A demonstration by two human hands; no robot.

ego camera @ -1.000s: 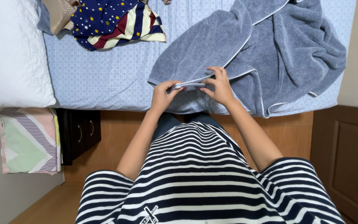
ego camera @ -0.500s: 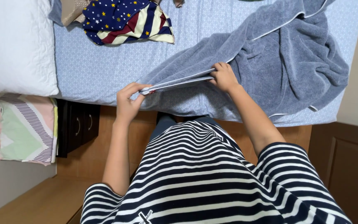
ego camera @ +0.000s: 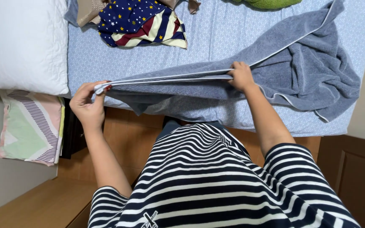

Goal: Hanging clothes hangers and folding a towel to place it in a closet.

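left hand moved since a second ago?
Yes. The left hand slid left along the grey towel edge, away from the right hand, toward the white pillow.

The left hand (ego camera: 87,105) pinched one end of a grey-blue towel's (ego camera: 300,71) doubled edge, and the right hand (ego camera: 241,76) gripped the same edge further along, so it ran taut between them. The rest of the towel lay rumpled on the pale blue bedsheet (ego camera: 216,38). A star-patterned cloth (ego camera: 138,21) lay near a white pillow (ego camera: 20,42), and a striped shirt (ego camera: 216,185) filled the foreground.
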